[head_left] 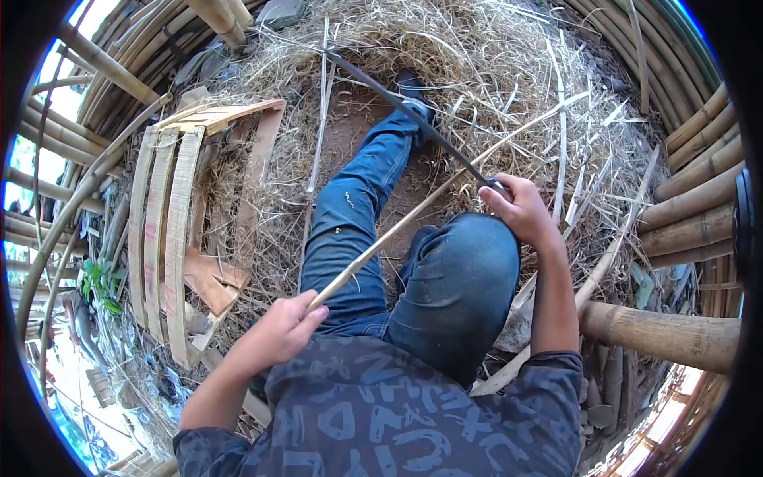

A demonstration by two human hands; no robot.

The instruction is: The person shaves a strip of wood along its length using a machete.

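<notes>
We are working above shaving-strewn ground (343, 127), between bamboo walls (693, 199). Our left hand (288, 326) is closing its fingers round a long strip (397, 226); our right hand (520, 208) is gripping a dark blade (397, 106) tightly.

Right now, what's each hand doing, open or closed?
Left hand: closed around the thin pale strip.
Right hand: closed on one end of the long dark blade.

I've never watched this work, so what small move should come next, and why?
Probably a gentle pull on the bamboo strip with the left hand, the right hand holding the long knife steady: the two cross close to the right hand, though I can't tell whether they touch, and shavings litter the ground.
</notes>
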